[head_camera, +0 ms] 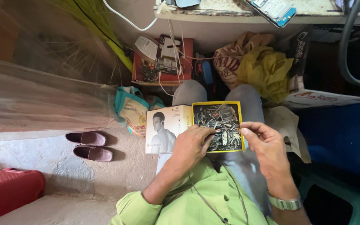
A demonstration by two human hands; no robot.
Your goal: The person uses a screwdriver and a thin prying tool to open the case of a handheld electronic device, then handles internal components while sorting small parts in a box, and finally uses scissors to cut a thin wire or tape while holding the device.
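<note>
The person's lap (246, 100), in grey trousers, carries an open yellow-rimmed box (218, 126) of small metal parts, its lid (167, 128) folded out to the left. On the dusty floor (117, 166) beside it lie a pair of maroon slippers (90, 146), and a teal printed bag (133, 109) stands near them.

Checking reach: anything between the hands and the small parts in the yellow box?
Nothing visible. The box lies open on the lap, its lid folded aside to the left. The left hand already has its fingers in the parts; the right hand grips the box's right edge.
</note>
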